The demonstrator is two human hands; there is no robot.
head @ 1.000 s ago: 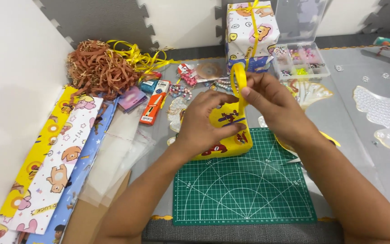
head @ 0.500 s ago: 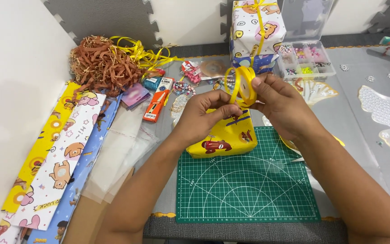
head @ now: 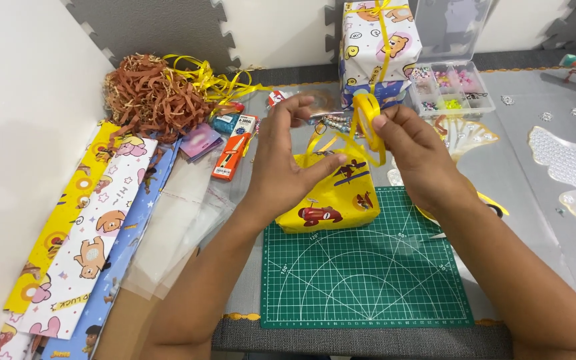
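A small package wrapped in yellow cartoon paper [head: 331, 197] lies at the far edge of the green cutting mat [head: 368, 267]. My right hand [head: 415, 153] pinches loops of yellow ribbon [head: 367, 120] raised above the package. My left hand [head: 288, 160] hovers beside the loops with fingers spread; its thumb rests on the package top near a ribbon strand.
A heap of brown paper shreds [head: 148, 97] and loose yellow ribbon lie at the back left. Patterned wrapping sheets [head: 81, 233] and clear film cover the left side. A wrapped gift box [head: 378, 43], a bead organiser [head: 451, 87] and glittery cut-outs [head: 568, 160] stand at the back right.
The package has dropped from upright to lying on the mat edge. My left hand let go of the ribbon and spread; my right hand now holds the loops alone.
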